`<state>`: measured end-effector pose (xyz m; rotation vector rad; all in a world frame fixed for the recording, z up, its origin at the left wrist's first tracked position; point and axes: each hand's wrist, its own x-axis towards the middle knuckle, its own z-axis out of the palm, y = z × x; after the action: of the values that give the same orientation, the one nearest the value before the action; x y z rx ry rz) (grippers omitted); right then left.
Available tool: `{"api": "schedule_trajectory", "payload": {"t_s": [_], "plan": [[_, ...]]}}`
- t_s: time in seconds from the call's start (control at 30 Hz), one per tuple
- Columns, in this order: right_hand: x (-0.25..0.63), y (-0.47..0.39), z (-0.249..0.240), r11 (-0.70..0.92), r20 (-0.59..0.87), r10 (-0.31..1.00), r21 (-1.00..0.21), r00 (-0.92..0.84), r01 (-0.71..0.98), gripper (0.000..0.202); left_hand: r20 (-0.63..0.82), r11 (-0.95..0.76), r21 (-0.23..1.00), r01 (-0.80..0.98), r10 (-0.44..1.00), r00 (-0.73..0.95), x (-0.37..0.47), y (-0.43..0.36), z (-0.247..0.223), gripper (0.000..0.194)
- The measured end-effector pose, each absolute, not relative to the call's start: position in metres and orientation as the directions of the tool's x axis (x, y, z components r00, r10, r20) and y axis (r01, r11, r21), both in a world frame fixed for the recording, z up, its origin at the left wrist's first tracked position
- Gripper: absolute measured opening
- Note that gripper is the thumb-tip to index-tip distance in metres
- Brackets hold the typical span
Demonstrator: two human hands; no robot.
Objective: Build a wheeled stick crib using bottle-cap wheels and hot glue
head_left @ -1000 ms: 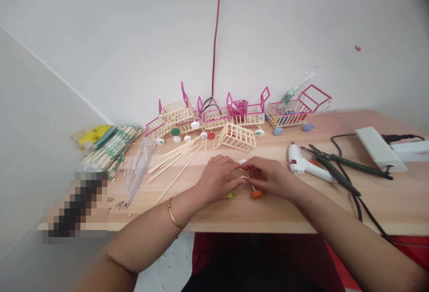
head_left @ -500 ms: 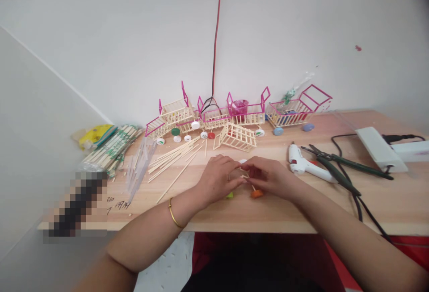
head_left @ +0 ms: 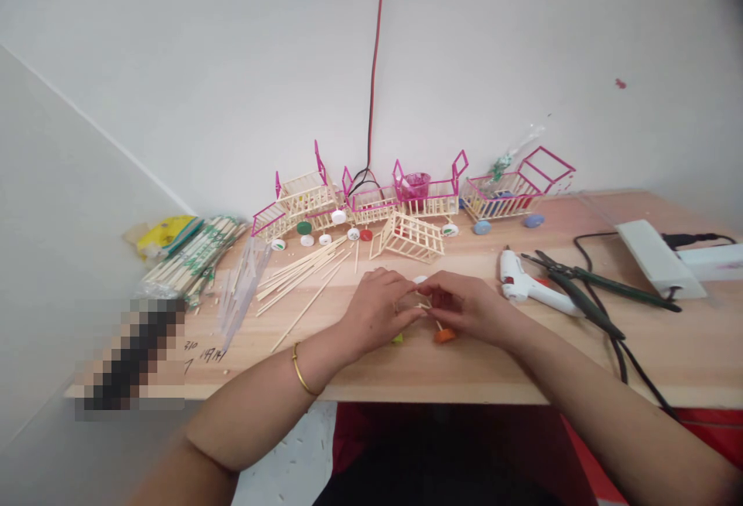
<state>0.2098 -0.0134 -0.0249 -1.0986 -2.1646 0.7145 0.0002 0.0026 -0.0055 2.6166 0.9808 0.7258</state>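
Observation:
My left hand and my right hand meet over the middle of the table. Their fingers are closed in a pinch around a small wooden-stick frame, most of which they hide. Bottle caps sit at its corners: an orange cap below my right fingers, a yellow-green cap under my left thumb, and a white cap behind the fingertips. Just beyond my hands a bare stick basket lies tilted on the tabletop.
Several stick carts with pink rims and cap wheels line the wall. Loose sticks, clear glue sticks and packaged chopsticks lie left. A glue gun, pliers and a white power strip with black cables lie right.

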Motion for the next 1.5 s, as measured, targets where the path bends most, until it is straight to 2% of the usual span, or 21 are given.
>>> {"api": "schedule_trajectory", "payload": {"t_s": [0.5,0.8,0.9,1.03,1.17,1.5], "plan": [[0.211,-0.013,-0.027,0.510,0.261,0.838,-0.686,-0.479,0.519,0.025,0.368,-0.749,0.385,0.540,0.661,0.654,0.000,0.003,-0.007,0.033],[0.211,-0.014,-0.025,0.504,0.256,0.842,-0.685,-0.475,0.525,0.024,0.374,-0.734,0.400,0.549,0.677,0.634,-0.001,0.005,-0.007,0.041],[0.210,-0.014,-0.023,0.503,0.258,0.844,-0.684,-0.470,0.528,0.024,0.432,-0.734,0.457,0.502,0.677,0.596,-0.003,0.005,-0.004,0.044],[0.211,-0.014,-0.023,0.509,0.263,0.842,-0.679,-0.471,0.530,0.025,0.536,-0.662,0.624,0.416,0.750,0.389,-0.006,0.006,0.006,0.025],[0.212,-0.013,-0.025,0.508,0.267,0.841,-0.690,-0.470,0.515,0.027,0.495,-0.552,0.728,0.407,0.834,0.245,-0.010,0.008,0.013,0.029],[0.212,-0.014,-0.025,0.503,0.257,0.843,-0.690,-0.473,0.521,0.028,0.459,-0.548,0.730,0.409,0.836,0.301,-0.009,0.010,0.010,0.028]]}}
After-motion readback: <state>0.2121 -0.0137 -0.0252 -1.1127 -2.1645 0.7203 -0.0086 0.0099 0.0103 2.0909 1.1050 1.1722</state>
